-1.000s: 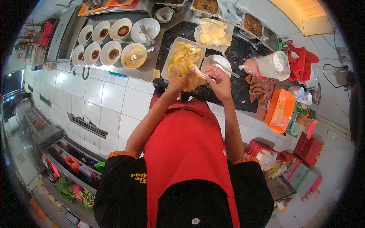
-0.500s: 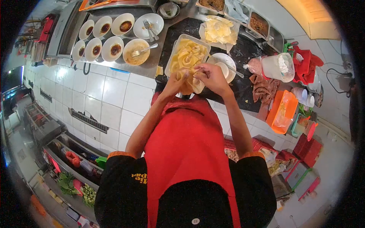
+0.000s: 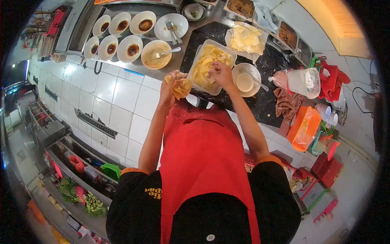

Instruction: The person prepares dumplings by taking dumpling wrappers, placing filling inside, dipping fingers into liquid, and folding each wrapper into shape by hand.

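My left hand (image 3: 170, 87) is closed around yellow dough wrappers (image 3: 181, 87), which it holds in front of the near left side of a clear plastic tub (image 3: 206, 89). Yellow folded wontons (image 3: 204, 67) fill the tub. Over its right part, my right hand (image 3: 221, 75) is pinched on a wonton, mostly hidden by the fingers, low among the others. Just right of that hand, a white bowl (image 3: 256, 71) holds a small cup (image 3: 244, 82) and a utensil. Flat square wrappers (image 3: 246, 38) lie stacked on white paper behind the tub.
White bowls (image 3: 130, 49) with dark sauce stand in rows at the left, beside a plate (image 3: 178, 22) with forks. Metal pans (image 3: 287, 35) of brown filling line the back. A brown cloth (image 3: 287, 102) and an orange basket (image 3: 302, 129) lie at the right.
My hands have moved apart. The left has drawn left with the wrappers, and the right has reached into the tub. The whole view has shifted slightly.
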A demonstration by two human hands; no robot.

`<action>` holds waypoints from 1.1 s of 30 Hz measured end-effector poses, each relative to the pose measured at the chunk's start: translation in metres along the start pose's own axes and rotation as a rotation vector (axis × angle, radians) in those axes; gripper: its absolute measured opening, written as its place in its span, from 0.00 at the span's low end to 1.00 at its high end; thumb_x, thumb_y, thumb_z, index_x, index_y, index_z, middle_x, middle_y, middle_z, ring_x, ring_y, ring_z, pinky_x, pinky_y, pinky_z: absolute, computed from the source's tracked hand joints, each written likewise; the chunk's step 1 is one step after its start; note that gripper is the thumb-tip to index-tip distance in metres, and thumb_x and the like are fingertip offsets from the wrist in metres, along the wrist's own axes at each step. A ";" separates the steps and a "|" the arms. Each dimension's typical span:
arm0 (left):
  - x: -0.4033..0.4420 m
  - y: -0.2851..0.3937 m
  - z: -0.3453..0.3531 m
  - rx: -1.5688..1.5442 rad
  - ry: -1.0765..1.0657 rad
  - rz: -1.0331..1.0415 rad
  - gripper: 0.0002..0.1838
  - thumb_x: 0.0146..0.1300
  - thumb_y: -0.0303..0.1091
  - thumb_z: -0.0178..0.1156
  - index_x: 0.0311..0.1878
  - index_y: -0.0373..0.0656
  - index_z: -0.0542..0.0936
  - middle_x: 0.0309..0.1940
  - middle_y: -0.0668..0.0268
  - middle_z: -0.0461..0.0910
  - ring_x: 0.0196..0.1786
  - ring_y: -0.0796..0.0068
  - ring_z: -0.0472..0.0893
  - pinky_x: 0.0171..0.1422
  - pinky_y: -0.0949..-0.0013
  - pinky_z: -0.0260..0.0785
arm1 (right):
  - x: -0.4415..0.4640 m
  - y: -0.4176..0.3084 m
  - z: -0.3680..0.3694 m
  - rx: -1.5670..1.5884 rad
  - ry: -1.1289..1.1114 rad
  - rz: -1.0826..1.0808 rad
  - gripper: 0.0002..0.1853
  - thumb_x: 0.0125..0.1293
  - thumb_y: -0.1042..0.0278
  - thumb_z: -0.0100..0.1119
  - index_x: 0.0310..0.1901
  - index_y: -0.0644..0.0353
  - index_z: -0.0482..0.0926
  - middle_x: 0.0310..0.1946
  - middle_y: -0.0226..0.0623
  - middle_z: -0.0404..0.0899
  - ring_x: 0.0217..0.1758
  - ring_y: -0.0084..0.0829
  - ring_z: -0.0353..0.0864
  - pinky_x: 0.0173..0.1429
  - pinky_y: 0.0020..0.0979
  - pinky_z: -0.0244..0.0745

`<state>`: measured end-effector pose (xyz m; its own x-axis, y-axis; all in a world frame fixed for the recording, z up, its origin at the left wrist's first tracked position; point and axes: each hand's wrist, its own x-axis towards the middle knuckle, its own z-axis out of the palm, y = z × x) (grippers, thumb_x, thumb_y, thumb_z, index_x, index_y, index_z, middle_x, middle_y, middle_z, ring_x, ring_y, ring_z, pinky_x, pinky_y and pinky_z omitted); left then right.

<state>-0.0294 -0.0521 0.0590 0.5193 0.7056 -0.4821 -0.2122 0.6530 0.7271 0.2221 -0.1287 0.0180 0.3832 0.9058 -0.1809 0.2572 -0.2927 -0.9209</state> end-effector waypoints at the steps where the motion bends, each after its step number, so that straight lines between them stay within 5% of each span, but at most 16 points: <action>1: 0.000 0.001 0.004 -0.030 -0.017 0.029 0.24 0.81 0.47 0.50 0.68 0.40 0.68 0.61 0.50 0.80 0.59 0.60 0.83 0.61 0.58 0.81 | 0.002 0.001 0.005 -0.056 0.045 0.040 0.14 0.60 0.74 0.69 0.48 0.64 0.82 0.41 0.42 0.87 0.46 0.37 0.87 0.52 0.38 0.82; 2: 0.000 0.002 0.009 -0.059 -0.033 0.058 0.25 0.81 0.48 0.49 0.69 0.40 0.67 0.63 0.49 0.78 0.60 0.59 0.83 0.62 0.58 0.80 | 0.003 0.002 0.009 -0.054 0.043 0.035 0.14 0.60 0.74 0.69 0.48 0.64 0.82 0.41 0.42 0.87 0.46 0.37 0.87 0.52 0.38 0.82; 4: 0.004 -0.002 0.011 -0.053 -0.039 0.072 0.25 0.82 0.47 0.48 0.70 0.39 0.67 0.64 0.49 0.78 0.60 0.58 0.83 0.60 0.56 0.82 | -0.007 -0.007 0.013 -0.549 0.340 -0.355 0.13 0.61 0.72 0.70 0.47 0.63 0.82 0.43 0.42 0.87 0.48 0.37 0.87 0.53 0.38 0.81; 8: 0.009 -0.015 0.023 0.070 -0.095 0.087 0.29 0.82 0.49 0.46 0.73 0.37 0.64 0.68 0.52 0.75 0.62 0.60 0.81 0.64 0.59 0.79 | -0.028 -0.045 0.009 -0.332 0.344 -0.362 0.14 0.61 0.71 0.71 0.48 0.63 0.83 0.42 0.42 0.87 0.47 0.41 0.87 0.55 0.38 0.80; 10: 0.011 -0.025 0.031 0.115 -0.141 0.095 0.30 0.82 0.50 0.45 0.74 0.35 0.64 0.68 0.54 0.75 0.64 0.62 0.80 0.67 0.62 0.76 | -0.048 -0.075 0.005 -0.037 0.146 -0.311 0.16 0.60 0.71 0.72 0.49 0.63 0.83 0.40 0.43 0.86 0.45 0.45 0.85 0.55 0.39 0.79; 14: 0.019 -0.030 0.045 0.221 -0.269 0.151 0.29 0.83 0.49 0.44 0.73 0.34 0.65 0.69 0.53 0.74 0.66 0.63 0.79 0.69 0.62 0.75 | -0.065 -0.080 -0.006 -0.076 0.109 -0.330 0.14 0.59 0.72 0.73 0.47 0.62 0.84 0.40 0.43 0.86 0.45 0.45 0.85 0.54 0.39 0.78; 19: 0.008 -0.012 0.068 -0.043 -0.205 -0.015 0.29 0.84 0.49 0.40 0.74 0.36 0.67 0.66 0.53 0.76 0.65 0.65 0.79 0.70 0.60 0.73 | -0.077 -0.084 -0.018 -0.387 0.290 -0.486 0.10 0.61 0.72 0.72 0.43 0.62 0.85 0.41 0.41 0.87 0.47 0.45 0.85 0.53 0.41 0.78; 23: 0.007 -0.004 0.079 -0.125 -0.214 -0.082 0.28 0.84 0.48 0.40 0.74 0.36 0.67 0.65 0.53 0.76 0.65 0.63 0.79 0.70 0.60 0.73 | -0.077 -0.078 -0.022 -0.368 0.395 -0.498 0.11 0.60 0.71 0.73 0.44 0.62 0.86 0.41 0.39 0.87 0.48 0.44 0.85 0.53 0.42 0.78; 26: -0.001 -0.003 0.087 0.096 -0.252 -0.098 0.29 0.83 0.48 0.41 0.76 0.36 0.64 0.67 0.53 0.75 0.67 0.60 0.78 0.71 0.55 0.73 | -0.077 -0.083 -0.027 -0.118 0.356 -0.403 0.13 0.58 0.75 0.73 0.46 0.61 0.86 0.43 0.38 0.89 0.49 0.42 0.86 0.57 0.39 0.79; 29: -0.001 -0.009 0.093 0.102 -0.317 -0.060 0.29 0.83 0.50 0.41 0.75 0.39 0.66 0.66 0.54 0.76 0.68 0.59 0.78 0.71 0.54 0.73 | -0.076 -0.081 -0.038 -0.206 0.268 -0.473 0.13 0.58 0.77 0.73 0.45 0.61 0.87 0.41 0.38 0.89 0.48 0.40 0.87 0.56 0.37 0.80; 33: -0.005 0.003 0.102 -0.127 -0.195 -0.271 0.28 0.84 0.49 0.36 0.73 0.37 0.67 0.68 0.53 0.75 0.68 0.58 0.77 0.74 0.52 0.69 | -0.080 -0.082 -0.042 -0.322 0.306 -0.657 0.11 0.59 0.75 0.73 0.43 0.62 0.86 0.39 0.40 0.88 0.42 0.41 0.87 0.50 0.36 0.79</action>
<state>0.0516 -0.0821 0.1135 0.7162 0.4448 -0.5378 -0.1406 0.8468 0.5130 0.2074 -0.1897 0.1227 0.2786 0.8132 0.5109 0.7411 0.1563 -0.6529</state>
